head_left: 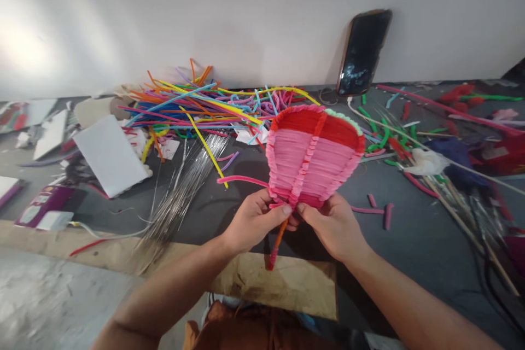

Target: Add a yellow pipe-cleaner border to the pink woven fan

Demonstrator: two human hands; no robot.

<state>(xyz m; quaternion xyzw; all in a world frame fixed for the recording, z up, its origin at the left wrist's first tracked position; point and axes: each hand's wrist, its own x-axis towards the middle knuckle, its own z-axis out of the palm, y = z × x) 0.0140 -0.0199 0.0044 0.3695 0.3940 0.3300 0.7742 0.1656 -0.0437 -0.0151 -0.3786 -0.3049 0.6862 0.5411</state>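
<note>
Both hands hold a fan-shaped petal made of pipe cleaners, pink in the body with a red band along its upper part. Its rim is wrapped in pink, with mint green at the top right. My left hand pinches the narrow base from the left, thumb on the front. My right hand grips the base from the right, its thumb close to the left one; its other fingers are hidden behind. A loose pink pipe cleaner end sticks out to the left. Below the hands hangs an orange and red stem.
A heap of coloured pipe cleaners lies along the wall. Thin metal wires and a white card are at the left. A phone leans on the wall, its cable running right past green scraps and sticks.
</note>
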